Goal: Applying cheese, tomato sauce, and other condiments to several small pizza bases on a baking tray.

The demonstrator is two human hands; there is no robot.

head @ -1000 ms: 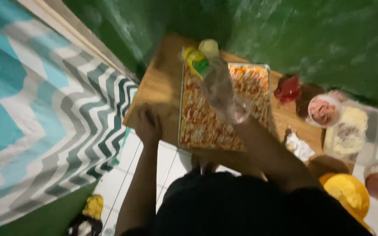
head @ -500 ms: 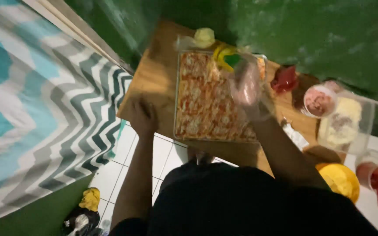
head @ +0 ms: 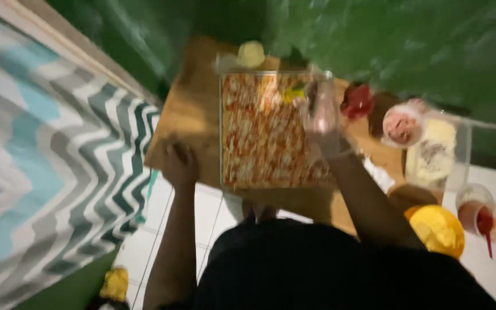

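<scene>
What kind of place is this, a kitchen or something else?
Probably a home cooking corner, though no stove or sink shows. A rectangular tray of food lies on a small wooden table against a green wall, with bowls of toppings beside it and a tiled floor below.

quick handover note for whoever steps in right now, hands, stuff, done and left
Left hand rests on the near left edge of the wooden table, holding nothing.
Right hand grips a clear bottle, tipped over the glass tray of red and pale topped food.
Small tubs, a red bag and a yellow lid sit to the right.
Done: tray looks fully topped. Left: the bottle is not yet set down; the blur hides whether anything pours.
</scene>
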